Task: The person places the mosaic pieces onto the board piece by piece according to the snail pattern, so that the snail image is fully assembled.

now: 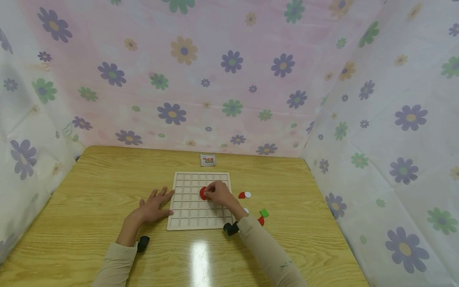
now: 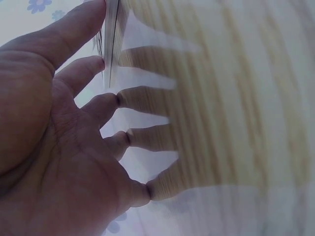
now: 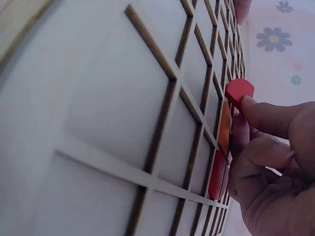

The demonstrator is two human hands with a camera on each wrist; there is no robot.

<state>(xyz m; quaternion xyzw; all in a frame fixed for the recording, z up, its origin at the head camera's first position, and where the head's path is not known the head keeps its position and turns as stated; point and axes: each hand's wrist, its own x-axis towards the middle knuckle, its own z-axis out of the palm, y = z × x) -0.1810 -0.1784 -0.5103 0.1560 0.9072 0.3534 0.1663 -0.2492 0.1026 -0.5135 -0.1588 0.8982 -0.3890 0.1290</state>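
Note:
A pale wooden grid board (image 1: 183,220) lies on the table. My right hand (image 1: 218,193) is over the middle of it, with thumb and finger pinching a small red piece (image 3: 239,91) that has a rounded end. Just below that piece in the right wrist view, an orange piece (image 3: 225,129) and another red piece (image 3: 217,174) sit in the grid's cells, partly hidden by the fingers. At the board's left edge rests my left hand (image 1: 153,208), its fingers spread on the table and the thumb and index tips right at the rim.
Right of the board lie a red quarter-round piece (image 1: 241,195) beside a white disc (image 1: 248,194), a green square (image 1: 264,213), a second red piece (image 1: 261,220) and a partly hidden white piece (image 1: 246,210). A small picture card (image 1: 208,160) lies behind the board. Flowered curtains (image 1: 201,79) enclose the table.

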